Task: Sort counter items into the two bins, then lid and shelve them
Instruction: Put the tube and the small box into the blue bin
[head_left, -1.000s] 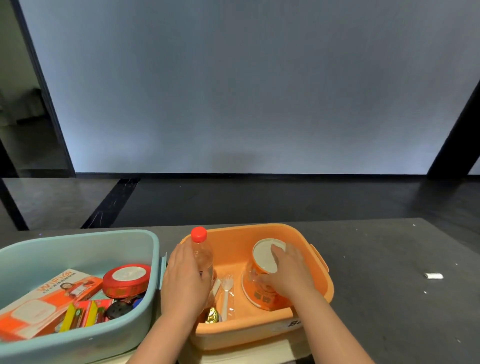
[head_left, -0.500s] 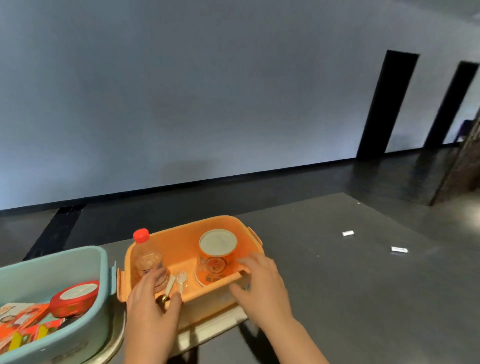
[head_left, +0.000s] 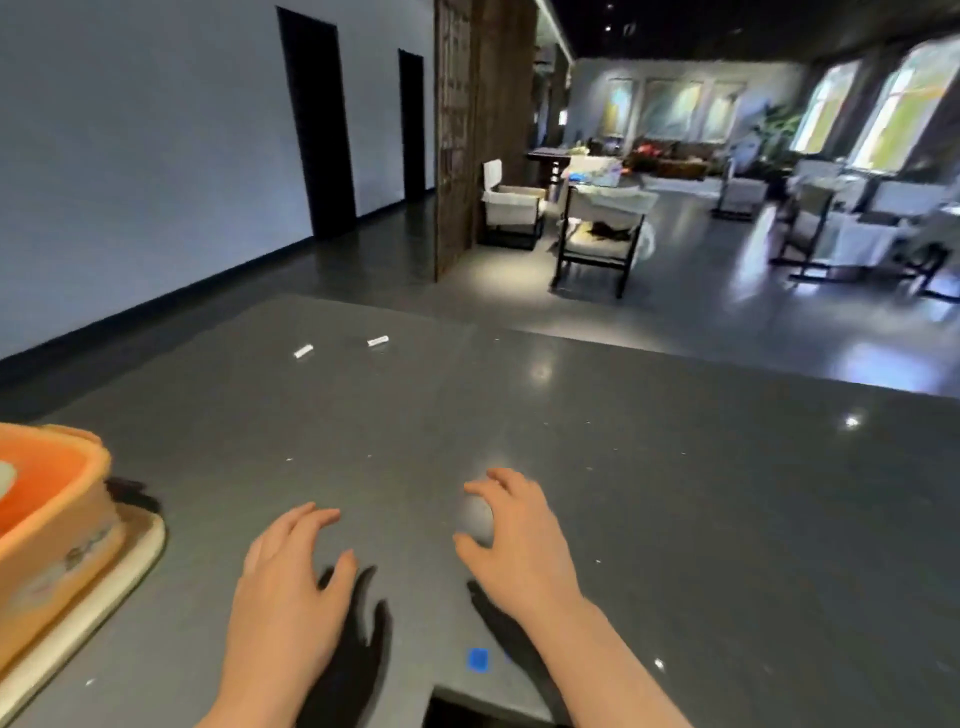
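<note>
Only a corner of the orange bin (head_left: 57, 525) shows at the left edge, standing on a cream lid (head_left: 98, 597) on the dark grey counter (head_left: 675, 493). Its contents and the blue bin are out of view. My left hand (head_left: 283, 597) hovers over the bare counter to the right of the bin, fingers relaxed and holding nothing. My right hand (head_left: 519, 540) hovers a little further right, fingers spread and loosely curved, also holding nothing.
Two small white scraps (head_left: 303, 351) (head_left: 377, 341) lie far back on the counter. A blue sticker (head_left: 478, 660) marks the near edge. Beyond the counter is a dark floor with chairs (head_left: 511, 210) and tables (head_left: 605, 228).
My view has swung right, pushing the bins off to the left. Both hands have left the orange bin and its items and now hover over the counter.
</note>
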